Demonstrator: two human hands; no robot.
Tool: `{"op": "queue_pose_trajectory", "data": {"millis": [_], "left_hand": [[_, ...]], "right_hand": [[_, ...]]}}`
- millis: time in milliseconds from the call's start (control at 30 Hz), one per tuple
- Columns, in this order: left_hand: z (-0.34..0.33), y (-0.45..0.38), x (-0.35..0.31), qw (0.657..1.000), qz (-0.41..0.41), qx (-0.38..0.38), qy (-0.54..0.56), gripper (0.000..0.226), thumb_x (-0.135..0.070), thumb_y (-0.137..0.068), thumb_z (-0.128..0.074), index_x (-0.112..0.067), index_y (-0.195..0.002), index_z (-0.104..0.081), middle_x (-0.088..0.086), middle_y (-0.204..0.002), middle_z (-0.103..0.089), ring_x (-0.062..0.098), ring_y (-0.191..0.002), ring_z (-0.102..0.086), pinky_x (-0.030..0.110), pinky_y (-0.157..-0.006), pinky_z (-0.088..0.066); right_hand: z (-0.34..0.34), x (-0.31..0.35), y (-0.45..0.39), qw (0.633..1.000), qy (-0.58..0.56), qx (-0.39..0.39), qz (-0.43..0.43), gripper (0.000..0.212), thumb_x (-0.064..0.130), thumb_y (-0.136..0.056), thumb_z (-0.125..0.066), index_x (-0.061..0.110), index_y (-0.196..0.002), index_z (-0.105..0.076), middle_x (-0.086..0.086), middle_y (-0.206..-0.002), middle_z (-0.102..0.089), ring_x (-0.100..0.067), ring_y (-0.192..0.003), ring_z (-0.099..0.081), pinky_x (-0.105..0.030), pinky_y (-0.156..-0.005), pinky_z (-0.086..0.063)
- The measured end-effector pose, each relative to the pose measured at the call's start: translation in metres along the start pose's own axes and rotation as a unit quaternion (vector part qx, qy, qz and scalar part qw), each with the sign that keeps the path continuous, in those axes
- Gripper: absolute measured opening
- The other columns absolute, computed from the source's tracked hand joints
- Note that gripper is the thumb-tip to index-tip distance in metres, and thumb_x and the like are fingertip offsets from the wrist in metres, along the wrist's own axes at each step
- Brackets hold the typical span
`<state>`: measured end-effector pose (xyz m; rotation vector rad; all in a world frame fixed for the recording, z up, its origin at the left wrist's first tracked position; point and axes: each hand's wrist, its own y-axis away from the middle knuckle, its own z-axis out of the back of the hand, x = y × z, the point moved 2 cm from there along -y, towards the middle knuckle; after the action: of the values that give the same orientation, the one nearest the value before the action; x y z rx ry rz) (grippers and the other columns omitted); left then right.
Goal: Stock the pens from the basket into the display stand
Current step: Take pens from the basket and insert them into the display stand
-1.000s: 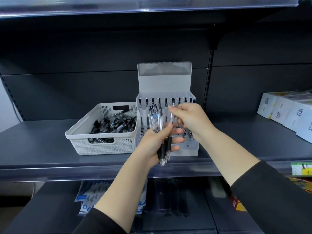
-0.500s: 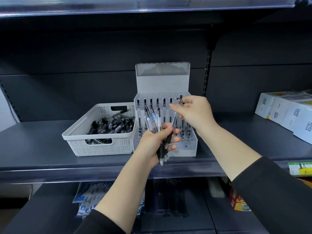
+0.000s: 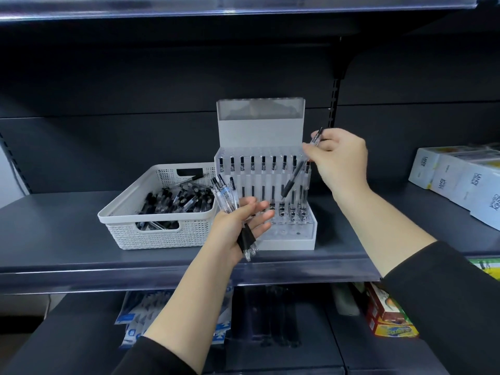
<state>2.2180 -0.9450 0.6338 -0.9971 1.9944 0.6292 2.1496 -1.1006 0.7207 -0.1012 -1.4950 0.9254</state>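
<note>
A white woven basket (image 3: 127,209) full of clear black-grip pens (image 3: 178,200) sits on the grey shelf. Right beside it stands the clear display stand (image 3: 286,239), its back row filled with upright pens. My left hand (image 3: 238,226) grips a bundle of pens (image 3: 226,197) in front of the stand's left half, fingers partly spread. My right hand (image 3: 338,158) pinches a single pen (image 3: 299,167) near its top, tilted with its tip down over the stand's right side holes.
White boxes (image 3: 460,177) are stacked at the shelf's right end. An upper shelf overhangs the work area. Below the shelf edge (image 3: 189,272) lie packaged goods and colourful boxes (image 3: 387,315).
My right hand has lifted one pen up and to the right, out of the bundle, and now tilts it over the stand. The left hand has loosened its fingers round the remaining pens.
</note>
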Motion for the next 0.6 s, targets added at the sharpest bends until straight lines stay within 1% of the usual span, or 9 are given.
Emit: {"op": "queue_pose_trajectory", "data": {"millis": [100,167,200,233,300,333,500,567,600], "left_hand": [[0.002,-0.001,0.001,1.0,-0.001,0.001,0.003,0.006,-0.006,-0.09,-0.059,-0.008,-0.085,-0.057,0.011,-0.081,-0.073,0.022,-0.069,-0.072,0.035,-0.067,-0.059],[0.003,-0.002,0.001,1.0,0.0,0.002,0.004,0.006,-0.005,-0.091,-0.058,-0.008,-0.086,-0.057,0.011,-0.082,-0.074,0.023,-0.071,-0.073,0.035,-0.068,-0.059],[0.003,-0.002,0.001,1.0,0.0,0.003,0.005,0.006,-0.004,-0.091,-0.058,-0.008,-0.086,-0.057,0.011,-0.082,-0.074,0.023,-0.071,-0.073,0.035,-0.067,-0.059],[0.004,-0.003,0.001,1.0,0.002,0.003,0.005,0.006,-0.003,-0.09,-0.058,-0.008,-0.087,-0.057,0.01,-0.082,-0.074,0.023,-0.071,-0.073,0.035,-0.067,-0.059],[0.004,-0.003,0.001,1.0,0.003,0.003,0.006,0.006,-0.003,-0.089,-0.059,-0.008,-0.088,-0.057,0.01,-0.083,-0.074,0.023,-0.071,-0.073,0.034,-0.066,-0.059],[0.005,-0.003,0.001,1.0,0.003,0.004,0.006,0.006,-0.003,-0.089,-0.059,-0.008,-0.088,-0.057,0.01,-0.083,-0.074,0.023,-0.071,-0.073,0.034,-0.065,-0.06],[0.005,-0.003,0.001,1.0,0.001,0.003,0.004,0.007,-0.004,-0.089,-0.06,-0.009,-0.085,-0.057,0.01,-0.085,-0.074,0.023,-0.071,-0.073,0.034,-0.065,-0.06],[0.005,-0.003,0.001,1.0,0.002,0.003,0.004,0.007,-0.004,-0.089,-0.06,-0.009,-0.085,-0.057,0.01,-0.085,-0.074,0.023,-0.071,-0.073,0.034,-0.065,-0.06],[0.005,-0.003,0.001,1.0,0.002,0.003,0.004,0.007,-0.005,-0.089,-0.06,-0.009,-0.085,-0.057,0.011,-0.086,-0.074,0.023,-0.071,-0.073,0.034,-0.064,-0.06]], "right_hand": [[-0.006,-0.001,0.007,0.994,0.089,0.008,0.06,0.009,0.009,-0.08,-0.069,0.01,-0.088,-0.066,0.0,-0.067,-0.066,-0.017,-0.067,-0.065,-0.027,-0.074,-0.052],[-0.012,-0.003,0.01,0.99,0.112,0.015,0.084,0.008,0.01,-0.081,-0.068,0.009,-0.089,-0.065,0.0,-0.068,-0.065,-0.019,-0.068,-0.066,-0.032,-0.072,-0.054],[-0.014,-0.004,0.012,0.988,0.119,0.02,0.093,0.007,0.011,-0.082,-0.067,0.009,-0.089,-0.065,0.0,-0.07,-0.065,-0.019,-0.068,-0.066,-0.032,-0.071,-0.055],[-0.015,-0.005,0.013,0.987,0.122,0.023,0.102,0.009,0.012,-0.083,-0.067,0.009,-0.091,-0.065,0.0,-0.072,-0.065,-0.019,-0.069,-0.066,-0.029,-0.07,-0.054],[-0.017,-0.005,0.014,0.985,0.128,0.029,0.112,0.014,0.015,-0.085,-0.066,0.009,-0.097,-0.065,0.001,-0.075,-0.064,-0.016,-0.072,-0.065,-0.013,-0.066,-0.047],[-0.018,-0.003,0.014,0.984,0.13,0.031,0.114,0.015,0.016,-0.085,-0.066,0.009,-0.099,-0.065,0.001,-0.076,-0.063,-0.016,-0.073,-0.065,-0.01,-0.065,-0.043],[-0.024,-0.002,0.016,0.98,0.15,0.045,0.124,0.014,0.015,-0.085,-0.066,0.009,-0.098,-0.066,0.001,-0.076,-0.063,-0.02,-0.069,-0.065,-0.029,-0.073,-0.052],[-0.026,-0.003,0.016,0.975,0.177,0.055,0.124,0.015,0.016,-0.085,-0.064,0.011,-0.099,-0.065,0.002,-0.078,-0.064,-0.021,-0.074,-0.064,-0.038,-0.074,-0.053],[-0.027,-0.002,0.017,0.97,0.201,0.06,0.126,0.018,0.017,-0.085,-0.063,0.012,-0.102,-0.065,0.003,-0.081,-0.065,-0.021,-0.08,-0.063,-0.039,-0.077,-0.052]]}}
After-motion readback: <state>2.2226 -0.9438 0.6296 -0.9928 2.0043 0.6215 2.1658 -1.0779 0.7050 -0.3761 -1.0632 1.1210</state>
